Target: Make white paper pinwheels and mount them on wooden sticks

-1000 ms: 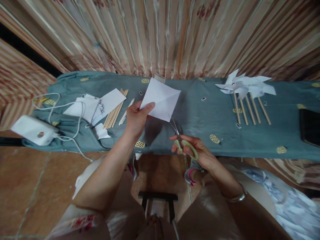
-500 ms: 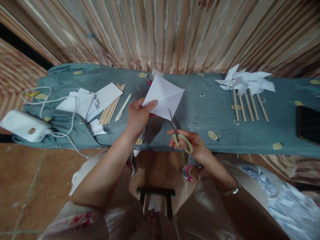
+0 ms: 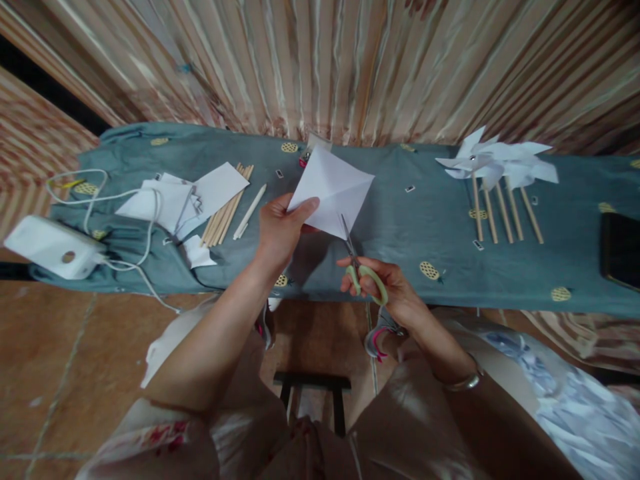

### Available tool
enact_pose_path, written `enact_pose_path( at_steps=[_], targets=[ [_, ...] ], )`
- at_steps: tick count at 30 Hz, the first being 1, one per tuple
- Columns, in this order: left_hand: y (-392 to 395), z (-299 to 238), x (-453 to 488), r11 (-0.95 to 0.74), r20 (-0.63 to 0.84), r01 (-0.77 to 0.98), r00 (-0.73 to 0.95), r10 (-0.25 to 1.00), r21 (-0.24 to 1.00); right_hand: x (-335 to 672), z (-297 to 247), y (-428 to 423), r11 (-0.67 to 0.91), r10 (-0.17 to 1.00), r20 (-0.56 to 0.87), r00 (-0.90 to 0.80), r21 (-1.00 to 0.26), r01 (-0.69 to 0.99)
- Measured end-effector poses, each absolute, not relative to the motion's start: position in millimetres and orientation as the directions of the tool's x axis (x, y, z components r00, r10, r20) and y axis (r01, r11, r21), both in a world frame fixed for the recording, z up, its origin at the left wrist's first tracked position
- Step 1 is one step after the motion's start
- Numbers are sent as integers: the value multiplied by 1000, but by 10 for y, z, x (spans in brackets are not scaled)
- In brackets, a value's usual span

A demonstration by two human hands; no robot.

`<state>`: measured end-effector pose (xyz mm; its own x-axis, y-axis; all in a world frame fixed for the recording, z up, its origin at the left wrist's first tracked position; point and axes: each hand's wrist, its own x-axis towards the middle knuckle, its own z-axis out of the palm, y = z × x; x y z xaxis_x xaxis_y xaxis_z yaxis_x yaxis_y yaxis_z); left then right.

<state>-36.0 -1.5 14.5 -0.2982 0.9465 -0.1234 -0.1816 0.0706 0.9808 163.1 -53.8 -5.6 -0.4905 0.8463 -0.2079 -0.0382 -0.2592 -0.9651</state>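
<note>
My left hand (image 3: 283, 223) pinches the left corner of a creased white square of paper (image 3: 331, 187), thumb on top, and holds it above the cloth. In my right hand (image 3: 383, 283) is a pair of scissors (image 3: 367, 281) with pale green handles, my fingers through the loops. The blades point up and away from me, at the paper's near corner, with the tip over the sheet. How far any cut runs cannot be made out. Behind the paper, a small red item (image 3: 304, 159) is partly hidden.
On the green cloth (image 3: 395, 227) at left lie white papers (image 3: 163, 200), wooden sticks (image 3: 225, 213), a white pen (image 3: 250, 212) and a white power bank (image 3: 53, 247) with cable. White paper pinwheels (image 3: 500, 163) on sticks lie at right, near a dark phone (image 3: 620, 250).
Both hands, the paper and the scissors hold nearly the same pose. The whole view has shifted slightly, so the things on the table appear a little further right.
</note>
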Motion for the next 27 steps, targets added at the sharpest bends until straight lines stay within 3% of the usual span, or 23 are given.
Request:
enact_pose_path(
  at_steps=[27],
  targets=[
    [-11,90,-406,31,-62,-118,-266,962,992,1585,-76,-558,-296,866,-240,-438,-953,-62]
  ],
)
